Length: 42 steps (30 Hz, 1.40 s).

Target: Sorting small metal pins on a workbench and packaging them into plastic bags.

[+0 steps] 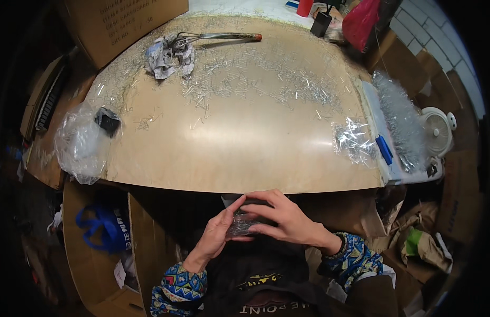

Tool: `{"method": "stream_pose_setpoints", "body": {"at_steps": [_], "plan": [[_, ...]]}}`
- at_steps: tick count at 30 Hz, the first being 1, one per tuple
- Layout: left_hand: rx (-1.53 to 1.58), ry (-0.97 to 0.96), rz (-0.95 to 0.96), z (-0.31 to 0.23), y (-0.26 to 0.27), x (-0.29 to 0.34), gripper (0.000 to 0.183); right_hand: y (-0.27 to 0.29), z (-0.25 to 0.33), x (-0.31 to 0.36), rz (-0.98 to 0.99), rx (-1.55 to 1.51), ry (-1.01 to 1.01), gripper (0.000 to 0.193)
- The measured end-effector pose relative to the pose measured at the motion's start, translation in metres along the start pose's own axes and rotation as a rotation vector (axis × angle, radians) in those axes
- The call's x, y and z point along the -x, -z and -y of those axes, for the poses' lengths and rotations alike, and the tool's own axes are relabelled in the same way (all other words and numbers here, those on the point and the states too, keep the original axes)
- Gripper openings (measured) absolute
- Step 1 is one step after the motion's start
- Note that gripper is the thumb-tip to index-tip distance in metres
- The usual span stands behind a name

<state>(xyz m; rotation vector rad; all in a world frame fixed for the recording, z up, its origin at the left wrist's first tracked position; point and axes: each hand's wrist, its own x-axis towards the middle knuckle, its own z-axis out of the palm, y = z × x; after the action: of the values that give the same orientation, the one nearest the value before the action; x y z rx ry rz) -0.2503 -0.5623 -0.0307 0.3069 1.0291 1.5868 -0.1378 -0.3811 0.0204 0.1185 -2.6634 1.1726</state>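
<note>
Just in front of the table's near edge, my left hand [216, 232] and my right hand [287, 219] close around a small clear plastic packet [242, 224]. Its contents look thin and shiny, but my fingers hide much of it. The left fingers run along its left side and underneath. From the right, my other hand curls its fingers and thumb over it. Beyond my hands, many thin shiny pin-like pieces [223, 82] are strewn across the tan table [218, 153]. A clear bag [353, 140] of similar pieces lies at the right edge.
A whisk-like tool [229, 36] rests far left by crumpled paper [163, 58]. A plastic bag [78, 140] sits at the left edge. At right are a blue marker-like object [384, 149], a bulging clear bag [401, 124] and a fan [436, 131]. An open carton [78, 227] stands lower left.
</note>
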Motion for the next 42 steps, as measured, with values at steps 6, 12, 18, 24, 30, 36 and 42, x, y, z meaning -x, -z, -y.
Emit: {"method": "stream_pose_setpoints", "body": {"at_steps": [6, 12, 18, 24, 30, 36, 42], "plan": [[0.058, 0.033, -0.044, -0.028, -0.025, -0.017, 0.054, 0.014, -0.004, -0.015, -0.137, 0.053, -0.135, 0.038], [0.034, -0.056, -0.043, -0.039, -0.029, -0.029, 0.056, 0.016, -0.006, -0.023, -0.159, 0.131, -0.138, 0.019], [0.083, -0.055, 0.019, -0.044, -0.042, -0.043, 0.046, 0.039, -0.01, -0.015, -0.363, 0.178, 0.117, 0.017], [0.124, -0.048, 0.042, -0.04, -0.05, -0.055, 0.039, 0.068, 0.009, -0.009, -0.534, 0.258, 0.009, 0.058], [0.03, -0.127, 0.129, -0.033, -0.041, -0.051, 0.038, 0.055, 0.006, -0.022, -0.177, 0.372, -0.104, 0.063], [0.188, -0.077, 0.087, -0.036, -0.041, -0.053, 0.035, 0.069, 0.012, -0.012, -0.355, 0.184, 0.09, 0.043], [0.329, -0.077, 0.135, -0.035, -0.035, -0.051, 0.04, 0.06, -0.005, 0.0, -0.212, 0.257, 0.118, 0.03]]}}
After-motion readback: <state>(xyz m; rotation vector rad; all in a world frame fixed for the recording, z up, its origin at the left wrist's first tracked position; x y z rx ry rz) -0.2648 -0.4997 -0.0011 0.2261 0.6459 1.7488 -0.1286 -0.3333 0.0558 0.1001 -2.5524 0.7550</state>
